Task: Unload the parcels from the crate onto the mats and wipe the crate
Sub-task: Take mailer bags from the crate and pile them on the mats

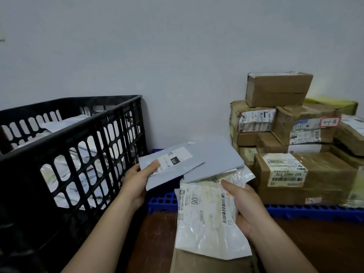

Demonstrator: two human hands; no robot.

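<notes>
So you've got a parcel in each hand right now. Your left hand [137, 179] is pinching a grey envelope [173, 164] by its near corner, thumb on the label. Your right hand [243, 203] is gripping a white plastic mailer [204, 213] along its right edge. The mailer's long side runs away from you toward the wall, and a brown flat parcel [197, 261] sits under it.

The blue mat [163, 201] is straight ahead, just past both hands, with bare grid showing between the black crate [65, 146] and the stacked boxes [291, 146]. That gap looks like your drop spot, and both hands are about equally close. The crate's on your left with plenty of bags [65, 123] still inside, so I'd say wiping is a way off.
</notes>
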